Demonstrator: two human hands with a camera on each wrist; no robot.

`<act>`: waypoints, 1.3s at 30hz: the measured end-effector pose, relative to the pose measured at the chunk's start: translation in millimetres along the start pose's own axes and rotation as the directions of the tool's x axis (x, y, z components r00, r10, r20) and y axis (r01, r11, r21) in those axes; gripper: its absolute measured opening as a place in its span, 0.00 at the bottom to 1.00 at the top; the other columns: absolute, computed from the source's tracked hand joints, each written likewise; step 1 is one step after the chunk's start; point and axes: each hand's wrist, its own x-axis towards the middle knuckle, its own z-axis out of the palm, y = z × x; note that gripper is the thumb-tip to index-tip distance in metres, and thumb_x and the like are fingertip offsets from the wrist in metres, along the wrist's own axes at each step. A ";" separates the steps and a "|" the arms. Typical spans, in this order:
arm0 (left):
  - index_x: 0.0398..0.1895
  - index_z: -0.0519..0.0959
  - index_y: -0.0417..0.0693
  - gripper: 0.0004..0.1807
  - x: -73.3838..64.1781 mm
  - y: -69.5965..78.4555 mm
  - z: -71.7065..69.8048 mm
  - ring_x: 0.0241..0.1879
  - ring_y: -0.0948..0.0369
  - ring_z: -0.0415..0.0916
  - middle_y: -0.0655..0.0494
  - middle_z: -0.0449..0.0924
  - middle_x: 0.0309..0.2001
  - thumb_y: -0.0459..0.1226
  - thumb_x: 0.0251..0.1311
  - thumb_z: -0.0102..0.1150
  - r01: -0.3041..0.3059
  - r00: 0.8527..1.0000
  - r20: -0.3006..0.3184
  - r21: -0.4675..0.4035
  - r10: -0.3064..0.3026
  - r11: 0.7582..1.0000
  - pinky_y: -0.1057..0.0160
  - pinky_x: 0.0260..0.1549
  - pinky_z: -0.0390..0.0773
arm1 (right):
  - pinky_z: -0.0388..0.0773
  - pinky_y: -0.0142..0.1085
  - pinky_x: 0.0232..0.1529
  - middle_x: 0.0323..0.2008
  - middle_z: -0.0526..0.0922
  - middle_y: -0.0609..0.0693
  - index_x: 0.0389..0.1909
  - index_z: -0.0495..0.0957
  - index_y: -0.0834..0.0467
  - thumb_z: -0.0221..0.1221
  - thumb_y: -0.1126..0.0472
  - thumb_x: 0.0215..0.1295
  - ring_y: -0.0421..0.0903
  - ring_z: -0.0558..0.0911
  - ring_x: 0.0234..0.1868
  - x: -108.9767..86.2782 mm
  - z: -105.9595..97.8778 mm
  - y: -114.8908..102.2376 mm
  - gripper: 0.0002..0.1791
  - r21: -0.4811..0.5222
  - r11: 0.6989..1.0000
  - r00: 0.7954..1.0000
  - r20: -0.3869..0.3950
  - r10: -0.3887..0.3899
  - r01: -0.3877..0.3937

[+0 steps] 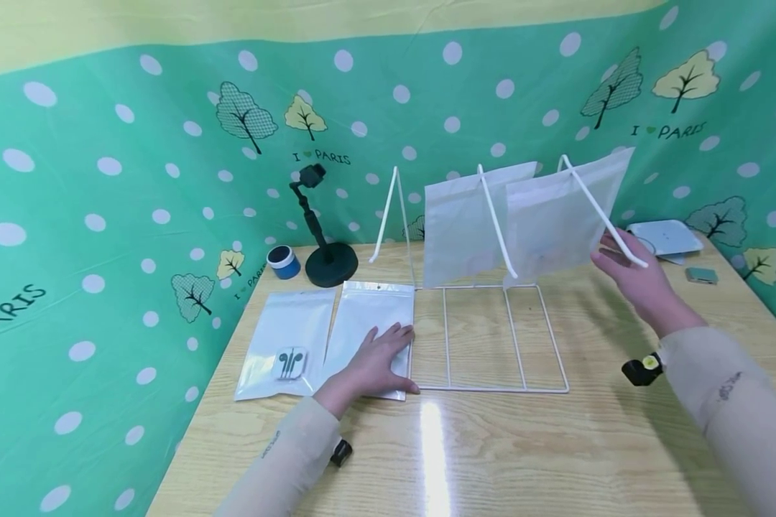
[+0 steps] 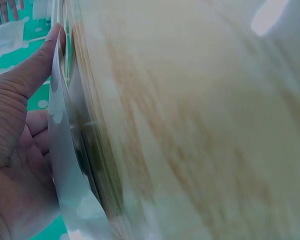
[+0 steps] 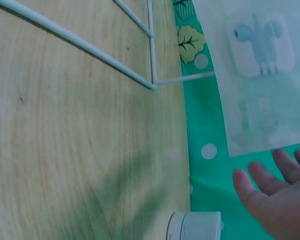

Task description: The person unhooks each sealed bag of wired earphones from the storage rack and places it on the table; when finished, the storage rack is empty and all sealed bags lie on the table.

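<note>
My left hand [image 1: 376,364] rests with spread fingers on a white zip bag [image 1: 368,312] lying flat. In the left wrist view its thumb reaches the edge of the bag [image 2: 65,145]. To the left lies another white zip bag [image 1: 291,312], with an earphone case [image 1: 290,362] at its lower part. Two white bags stand tilted in a white wire rack [image 1: 491,390]: one bag [image 1: 455,230] in the middle, the other bag [image 1: 550,222] at the right. Beside the right one, my right hand [image 1: 640,280] has loosely extended fingers. Earphones [image 3: 260,45] show through that bag [image 3: 255,135].
A black stand [image 1: 330,264] and a blue jar [image 1: 284,262] are at the back left. At the back right lie a white flat box [image 1: 666,237] and a small green item [image 1: 701,275]. A white round object [image 3: 195,227] appears low in the right wrist view.
</note>
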 end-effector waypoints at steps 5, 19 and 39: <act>0.75 0.58 0.46 0.58 0.2 2.1 -0.6 0.75 0.55 0.44 0.54 0.54 0.75 0.62 0.44 0.70 -0.010 1.000 0.001 -0.005 0.010 1.000 0.44 0.71 0.38 | 0.55 0.61 0.67 0.73 0.53 0.67 0.78 0.47 0.53 0.51 0.47 0.73 0.67 0.57 0.70 4.1 -3.5 -1.8 0.38 -0.009 1.000 0.999 0.031 0.028 -0.028; 0.75 0.58 0.46 0.58 -0.4 3.5 0.5 0.76 0.56 0.44 0.56 0.53 0.76 0.63 0.44 0.70 -0.001 1.000 0.006 -0.002 0.001 1.000 0.45 0.72 0.38 | 0.72 0.19 0.39 0.40 0.72 0.36 0.53 0.69 0.60 0.56 0.52 0.71 0.34 0.72 0.41 4.2 -0.3 4.8 0.19 -0.004 0.999 0.998 -0.035 0.043 -0.043; 0.75 0.59 0.47 0.58 -0.8 2.2 -0.6 0.75 0.56 0.44 0.56 0.53 0.75 0.63 0.43 0.70 0.001 1.000 -0.002 0.010 -0.001 1.000 0.45 0.72 0.38 | 0.75 0.21 0.39 0.38 0.74 0.36 0.51 0.74 0.51 0.55 0.49 0.71 0.34 0.73 0.41 -15.1 -6.3 4.5 0.14 0.055 0.997 0.999 0.002 0.048 -0.048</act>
